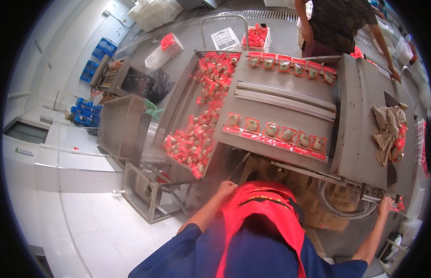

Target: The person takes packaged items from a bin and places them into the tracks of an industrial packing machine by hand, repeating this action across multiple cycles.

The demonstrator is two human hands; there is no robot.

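Observation:
My left hand (228,188), its fingers curled, is beside my red apron, below the near edge of the steel machine; whether it holds anything I cannot tell. My right hand (385,204) reaches far right to the machine's near corner, touching fittings there; its grip is too small to make out. On the machine's flat bed (285,114) lie two rows of red-edged clear pouches, the near row (271,130) and the far row (285,65), each pouch with a pale, egg-like item inside. Two metal sealing bars (285,100) run between the rows.
A perforated steel tray (179,93) heaped with red pouches adjoins the bed's left. A cloth (387,128) lies on the machine's raised right part (361,104). Cables hang below it, near a cardboard box (326,219). A person (335,27) stands opposite. White crates are behind.

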